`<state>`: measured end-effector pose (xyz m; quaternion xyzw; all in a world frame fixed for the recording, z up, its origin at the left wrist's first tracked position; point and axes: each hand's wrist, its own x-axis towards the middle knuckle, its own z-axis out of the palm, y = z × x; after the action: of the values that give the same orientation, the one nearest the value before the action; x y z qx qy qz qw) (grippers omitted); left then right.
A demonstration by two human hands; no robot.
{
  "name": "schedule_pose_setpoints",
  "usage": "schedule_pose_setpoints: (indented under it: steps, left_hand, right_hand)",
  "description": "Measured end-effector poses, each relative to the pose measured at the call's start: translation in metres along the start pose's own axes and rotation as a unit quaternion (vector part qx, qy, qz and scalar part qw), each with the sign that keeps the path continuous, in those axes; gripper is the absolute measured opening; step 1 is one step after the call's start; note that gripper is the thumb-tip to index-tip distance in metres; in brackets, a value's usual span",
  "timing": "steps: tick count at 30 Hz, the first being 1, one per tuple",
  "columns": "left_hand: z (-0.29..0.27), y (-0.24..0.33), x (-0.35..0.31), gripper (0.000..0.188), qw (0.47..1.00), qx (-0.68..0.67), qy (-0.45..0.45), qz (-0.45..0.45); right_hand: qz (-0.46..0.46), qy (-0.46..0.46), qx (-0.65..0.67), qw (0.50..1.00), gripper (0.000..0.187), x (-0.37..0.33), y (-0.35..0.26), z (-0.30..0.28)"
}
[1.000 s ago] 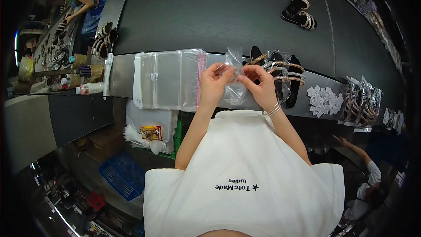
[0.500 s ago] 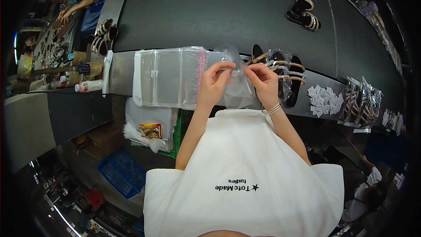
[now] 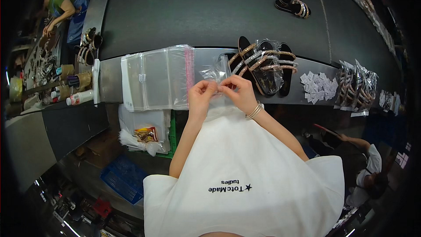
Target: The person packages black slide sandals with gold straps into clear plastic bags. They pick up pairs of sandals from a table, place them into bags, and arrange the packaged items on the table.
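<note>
A clear plastic bag point(image 3: 215, 71) is pinched between my two hands at the table's near edge. My left hand point(image 3: 202, 98) is closed on its left side, and my right hand point(image 3: 238, 92), with bangles at the wrist, is closed on its right side. The fingertips of both hands nearly meet. Just right of my hands lie several black sandals with glittery straps point(image 3: 265, 68), some of them under clear plastic. Left of my hands is a stack of clear plastic bags point(image 3: 160, 79) with a pink edge strip.
A pile of small white paper packets point(image 3: 319, 87) and bagged sandals point(image 3: 357, 87) lie to the right. Another sandal pair point(image 3: 293, 1) rests on the dark belt point(image 3: 197, 13). Below left, a green crate point(image 3: 173, 134) holds more bags. Co-workers are at far left and lower right.
Both hands have drawn closer together and nearer to me, with the plastic bag now gathered between them. The view has shifted slightly, and more of the sandals shows.
</note>
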<state>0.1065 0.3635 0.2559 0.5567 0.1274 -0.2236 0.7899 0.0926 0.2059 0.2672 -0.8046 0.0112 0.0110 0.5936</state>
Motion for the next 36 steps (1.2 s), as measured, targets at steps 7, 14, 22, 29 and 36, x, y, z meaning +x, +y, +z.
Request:
schedule_pose_setpoints:
  steps: [7, 14, 22, 29, 36]
  left_hand:
    - [-0.008, 0.007, -0.006, 0.023, 0.932, -0.345, 0.084, -0.068]
    - [-0.014, 0.054, -0.026, 0.019, 0.975, -0.196, 0.037, 0.101]
    - [-0.001, -0.012, 0.036, 0.032, 0.990, 0.079, -0.010, 0.115]
    - [-0.021, -0.093, 0.076, 0.027, 0.991, -0.015, 0.132, 0.002]
    - [-0.039, -0.127, 0.086, 0.025, 0.984, -0.038, 0.170, -0.041]
  right_hand:
    - [0.175, 0.053, 0.099, 0.978, 0.016, -0.010, 0.055, -0.007]
    - [0.147, 0.182, -0.153, 0.960, 0.029, -0.028, 0.103, -0.058]
    - [0.315, -0.015, -0.362, 0.877, 0.079, -0.016, 0.123, -0.080]
    - [0.221, 0.107, -0.177, 0.953, 0.037, -0.035, 0.103, -0.083]
    - [0.077, -0.057, -0.125, 0.987, 0.030, -0.050, 0.086, -0.061]
